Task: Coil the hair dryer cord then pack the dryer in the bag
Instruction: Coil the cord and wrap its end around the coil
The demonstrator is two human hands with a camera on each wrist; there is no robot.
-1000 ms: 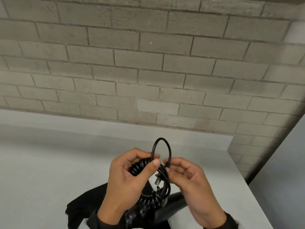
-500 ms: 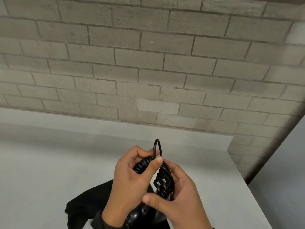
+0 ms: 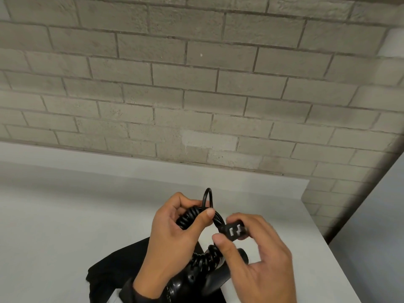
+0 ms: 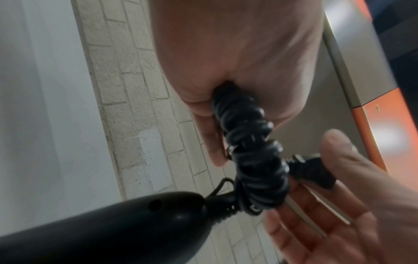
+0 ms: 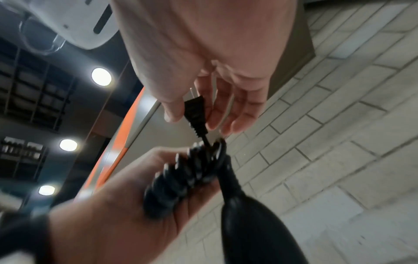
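Your left hand (image 3: 175, 226) grips the coiled cord (image 3: 192, 217) so the loops can't spring loose. Your right hand (image 3: 258, 254) pinches the plug (image 3: 232, 231), likely to tuck it. The dryer (image 3: 196, 278) hangs over the bag (image 3: 113, 270) at the bench's near edge.

A grey brick wall (image 3: 196, 84) rises behind a white table (image 3: 54, 215). Round ceiling lights (image 5: 101, 76) glow above dark shelving (image 5: 27, 89), beside an orange panel (image 4: 380, 128).
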